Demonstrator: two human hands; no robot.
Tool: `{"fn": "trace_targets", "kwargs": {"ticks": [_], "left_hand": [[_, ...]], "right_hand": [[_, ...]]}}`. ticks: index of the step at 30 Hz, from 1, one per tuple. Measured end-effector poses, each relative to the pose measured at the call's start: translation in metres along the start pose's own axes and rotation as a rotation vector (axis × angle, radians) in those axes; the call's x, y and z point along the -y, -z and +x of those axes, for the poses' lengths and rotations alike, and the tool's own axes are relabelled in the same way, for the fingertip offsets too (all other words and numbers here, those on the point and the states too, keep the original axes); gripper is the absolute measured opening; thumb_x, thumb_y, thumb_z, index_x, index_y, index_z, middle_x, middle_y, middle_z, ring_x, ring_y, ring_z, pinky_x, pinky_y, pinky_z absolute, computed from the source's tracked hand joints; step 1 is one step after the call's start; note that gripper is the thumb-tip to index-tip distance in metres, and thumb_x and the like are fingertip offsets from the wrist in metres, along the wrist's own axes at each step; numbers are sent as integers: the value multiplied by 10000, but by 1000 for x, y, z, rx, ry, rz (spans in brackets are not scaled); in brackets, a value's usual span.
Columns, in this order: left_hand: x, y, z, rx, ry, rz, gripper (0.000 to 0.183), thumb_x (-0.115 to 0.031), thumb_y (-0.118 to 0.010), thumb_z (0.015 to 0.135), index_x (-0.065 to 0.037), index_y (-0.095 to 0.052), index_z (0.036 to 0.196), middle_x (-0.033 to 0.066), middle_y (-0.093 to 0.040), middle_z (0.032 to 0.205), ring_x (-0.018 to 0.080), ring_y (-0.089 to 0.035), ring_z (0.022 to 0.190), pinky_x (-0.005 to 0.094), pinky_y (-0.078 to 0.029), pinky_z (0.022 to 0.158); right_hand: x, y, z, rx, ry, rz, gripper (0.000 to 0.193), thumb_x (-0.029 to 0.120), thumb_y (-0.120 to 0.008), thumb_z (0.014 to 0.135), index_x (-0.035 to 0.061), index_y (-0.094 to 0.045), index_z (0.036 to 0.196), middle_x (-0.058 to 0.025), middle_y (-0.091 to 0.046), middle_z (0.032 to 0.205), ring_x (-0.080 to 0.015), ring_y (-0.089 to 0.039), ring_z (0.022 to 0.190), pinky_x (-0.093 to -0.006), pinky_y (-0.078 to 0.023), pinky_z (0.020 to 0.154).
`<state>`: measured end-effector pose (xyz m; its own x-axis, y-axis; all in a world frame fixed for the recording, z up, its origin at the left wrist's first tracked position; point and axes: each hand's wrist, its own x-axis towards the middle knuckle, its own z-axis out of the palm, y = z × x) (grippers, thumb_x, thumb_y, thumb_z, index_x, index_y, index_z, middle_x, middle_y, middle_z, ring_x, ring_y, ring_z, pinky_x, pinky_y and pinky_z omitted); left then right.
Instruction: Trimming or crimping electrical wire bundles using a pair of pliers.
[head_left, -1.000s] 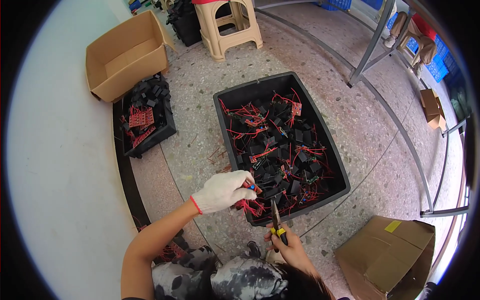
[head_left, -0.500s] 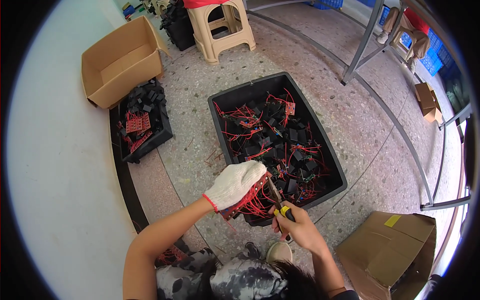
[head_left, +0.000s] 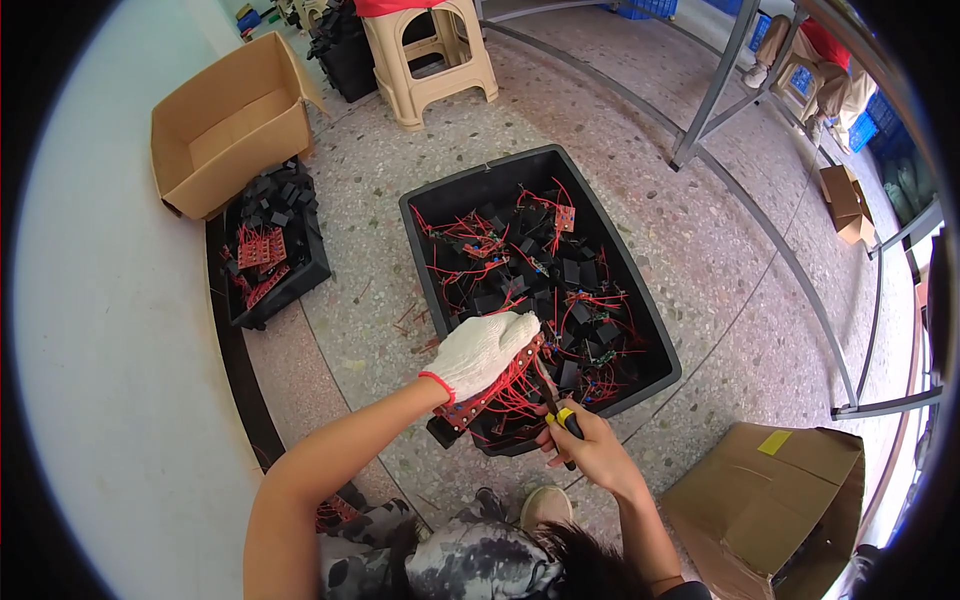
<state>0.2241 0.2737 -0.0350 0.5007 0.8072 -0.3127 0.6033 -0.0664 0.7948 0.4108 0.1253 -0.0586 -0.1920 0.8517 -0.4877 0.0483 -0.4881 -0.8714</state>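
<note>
My left hand (head_left: 482, 354), in a white knit glove with a red cuff, is closed around a strip of red circuit boards (head_left: 465, 410) with many thin red wires hanging from it. In my bare right hand (head_left: 600, 455) is a pair of pliers (head_left: 568, 420) with yellow and black handles. Its long metal jaws point up at the far end of the strip, beside the gloved fingers; whether they grip a piece there is too small to tell. Both hands are over the near end of a large black tub (head_left: 645, 290), in which black block-like parts, small boards and red wires lie jumbled.
To the left, a smaller black bin (head_left: 312, 262) holds black blocks and red boards, beside an open cardboard box (head_left: 215, 130). A beige stool (head_left: 425, 75) stands beyond the tub. Another cardboard box (head_left: 770, 505) sits near right. Metal table legs (head_left: 715, 90) and a seated person (head_left: 815, 65) are far right.
The whole view has shifted slightly. The circuit board strip has tilted a little in my left hand, uncovering a black part at its near end. Both hands keep their holds.
</note>
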Motion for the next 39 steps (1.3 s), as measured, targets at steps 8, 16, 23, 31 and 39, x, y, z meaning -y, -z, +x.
{"fn": "trace_targets", "kwargs": {"ticks": [8, 16, 23, 31, 39], "left_hand": [[9, -4, 3, -9, -79, -30, 519, -466, -471, 1040, 10, -677, 1050, 191, -699, 936, 290, -661, 837, 376, -494, 791], [20, -9, 7, -71, -41, -67, 506, -443, -488, 1046, 25, -679, 1067, 156, -705, 908, 204, -638, 798, 353, -492, 762], [20, -8, 9, -1, 21, -198, 535, -458, -496, 1038, 51, -651, 1092, 197, -689, 905, 274, -643, 802, 382, -494, 768], [20, -12, 19, -109, 8, -39, 591, -504, -444, 1038, 53, -640, 1030, 245, -668, 900, 379, -626, 824, 420, -480, 800], [11, -6, 18, -66, 83, 60, 659, -547, -372, 1025, 52, -645, 990, 274, -678, 958, 472, -627, 963, 461, -471, 889]], "right_hand": [[11, 14, 1, 127, -131, 120, 256, 164, -528, 1020, 19, -597, 1220, -63, -659, 880, -125, -641, 800, -281, -569, 663], [9, 2, 2, 165, -127, 243, 272, 196, -524, 1027, 39, -597, 1236, -67, -667, 903, -137, -650, 814, -282, -574, 678], [6, 5, 8, 154, -102, 68, 299, 203, -510, 1039, 18, -569, 1267, -72, -662, 905, -153, -659, 808, -260, -562, 616], [8, -2, 1, 167, -159, 271, 278, 165, -517, 1022, 35, -595, 1256, -93, -681, 927, -156, -672, 816, -291, -591, 680], [14, -7, 4, 25, -141, -75, 233, 121, -508, 1008, 19, -597, 1198, -69, -658, 868, -141, -652, 773, -288, -566, 613]]}}
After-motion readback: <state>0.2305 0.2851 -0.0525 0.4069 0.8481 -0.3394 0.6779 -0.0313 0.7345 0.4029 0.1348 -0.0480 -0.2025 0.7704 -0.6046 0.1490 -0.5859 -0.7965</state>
